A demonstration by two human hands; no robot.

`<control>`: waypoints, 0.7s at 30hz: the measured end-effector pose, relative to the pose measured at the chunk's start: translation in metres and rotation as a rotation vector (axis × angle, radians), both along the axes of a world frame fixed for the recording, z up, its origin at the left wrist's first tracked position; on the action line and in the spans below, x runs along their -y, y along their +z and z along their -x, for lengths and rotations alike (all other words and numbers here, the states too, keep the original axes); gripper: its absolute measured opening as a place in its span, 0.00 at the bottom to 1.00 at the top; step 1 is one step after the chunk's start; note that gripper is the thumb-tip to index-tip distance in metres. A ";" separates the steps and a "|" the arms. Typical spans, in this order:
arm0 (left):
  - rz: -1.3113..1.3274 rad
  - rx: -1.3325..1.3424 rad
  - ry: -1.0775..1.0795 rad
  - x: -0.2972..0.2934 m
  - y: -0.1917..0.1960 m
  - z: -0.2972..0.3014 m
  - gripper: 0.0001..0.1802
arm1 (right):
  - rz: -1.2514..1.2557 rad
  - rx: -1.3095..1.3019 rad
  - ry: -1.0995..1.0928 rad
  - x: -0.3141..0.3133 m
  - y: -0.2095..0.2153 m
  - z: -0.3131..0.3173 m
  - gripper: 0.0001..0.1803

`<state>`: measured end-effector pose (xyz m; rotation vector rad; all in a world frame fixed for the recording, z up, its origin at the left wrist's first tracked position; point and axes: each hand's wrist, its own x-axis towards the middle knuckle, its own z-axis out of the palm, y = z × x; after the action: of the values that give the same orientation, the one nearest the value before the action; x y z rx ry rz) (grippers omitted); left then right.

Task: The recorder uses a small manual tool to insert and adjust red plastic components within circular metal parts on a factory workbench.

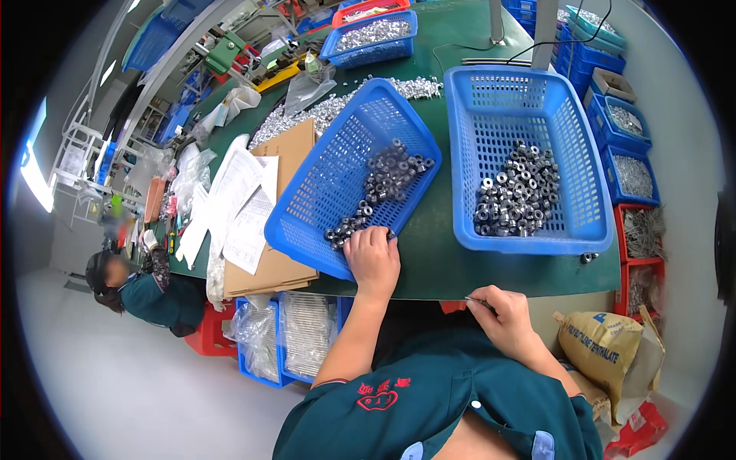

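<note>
Sorting step: the left hand [373,257] rests its fingers on dark rings [381,192] in the tilted left basket [337,165], gathering some. The right hand [502,310], near the worktop [429,264] edge, pinches a thin pin [477,302]. Next calls for picking one ring cleanly.

A tilted blue basket [337,165] is seen on the green table, and small dark metal rings [383,184] are scattered inside it.
</note>
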<state>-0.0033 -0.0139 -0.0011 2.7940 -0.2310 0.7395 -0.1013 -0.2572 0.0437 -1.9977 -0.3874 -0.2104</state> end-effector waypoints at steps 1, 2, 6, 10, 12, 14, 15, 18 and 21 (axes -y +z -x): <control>0.009 0.031 -0.003 0.001 0.000 -0.001 0.12 | -0.004 -0.010 0.003 0.000 0.000 0.000 0.05; 0.009 0.030 -0.005 -0.001 -0.002 -0.001 0.12 | -0.009 -0.020 0.005 -0.001 0.001 0.001 0.05; 0.219 0.046 -0.081 -0.002 -0.003 0.000 0.10 | -0.016 -0.030 0.000 -0.002 0.002 0.001 0.05; 1.154 -0.245 -0.312 0.006 0.014 0.019 0.11 | -0.023 0.005 0.001 -0.002 0.002 0.001 0.05; 1.354 -0.347 -0.418 0.009 0.029 0.031 0.10 | -0.033 0.021 -0.001 -0.003 0.005 -0.001 0.05; 1.665 -0.513 -0.622 0.012 0.036 0.038 0.11 | -0.037 0.016 0.000 -0.004 0.011 -0.003 0.06; 1.697 -0.571 -0.634 0.011 0.034 0.042 0.12 | -0.037 0.010 0.000 -0.006 0.013 -0.004 0.06; 1.789 -0.678 -0.733 0.018 0.037 0.053 0.11 | -0.105 0.047 -0.004 -0.013 0.018 -0.009 0.10; 1.700 -0.722 -0.756 0.022 0.032 0.060 0.12 | -0.106 0.047 0.008 -0.017 0.023 -0.011 0.10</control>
<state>-0.0629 -0.0355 0.0305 1.0169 -0.2724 -0.2846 -0.0907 -0.2398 0.0665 -1.8899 -0.4057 -0.2681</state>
